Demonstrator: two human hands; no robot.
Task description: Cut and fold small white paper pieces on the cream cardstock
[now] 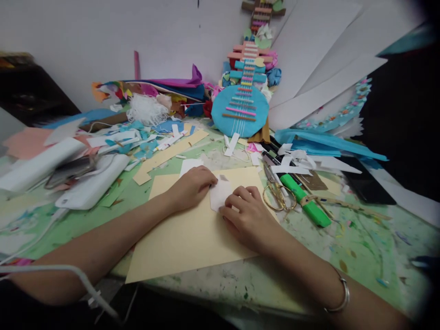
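Note:
A small piece of white paper (220, 193) lies on a large cream sheet (185, 240) in front of me. At its upper left edge, my left hand (195, 187) has its fingers curled together against the paper. My right hand (248, 214) bends over the lower right side, with the thumb and fingertips closed on the edge. Part of the paper is hidden under the right fingers. Another white paper piece (190, 166) sticks out just behind my left hand. Gold-handled scissors (279, 195) rest to the right of the cream sheet.
A green marker-like object (305, 201) lies beyond the scissors. Behind stands a blue paper lute-shaped craft (240, 110). Paper scraps, a white power strip (94, 183) and tangled white string (147, 110) crowd the left. A dark flat device (367, 181) lies right; a white cable (68, 270) crosses lower left.

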